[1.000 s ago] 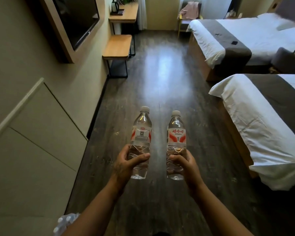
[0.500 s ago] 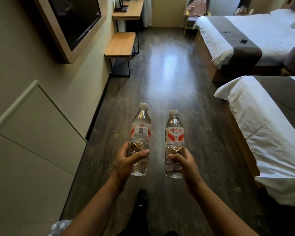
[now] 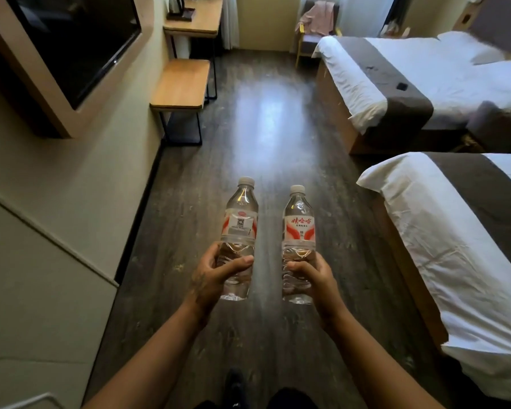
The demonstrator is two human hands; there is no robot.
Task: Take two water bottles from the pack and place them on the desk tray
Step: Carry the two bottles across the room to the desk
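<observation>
Since the earlier frame you had walked further down the room, so the low bench (image 3: 180, 84) and the desk (image 3: 194, 23) sat closer ahead, with a dark tray (image 3: 180, 15) and kettle (image 3: 176, 4) on the desk's far end.

Your left hand (image 3: 210, 278) was wrapped around the lower body of the left bottle (image 3: 239, 231), thumb across its front. Its label showed a small code square and fine print too small to read. Your right hand (image 3: 316, 278) was closed the same way on the right bottle (image 3: 298, 234), whose red and white label carried the Chinese characters 娃哈哈. Both bottles were upright over the floor, apart from each other and capped in white.

Judging by the full, clear, thin-walled plastic, they would feel moderately heavy and give slightly under a squeeze. The ribbed section below the label looked the surest place to hold.
</observation>
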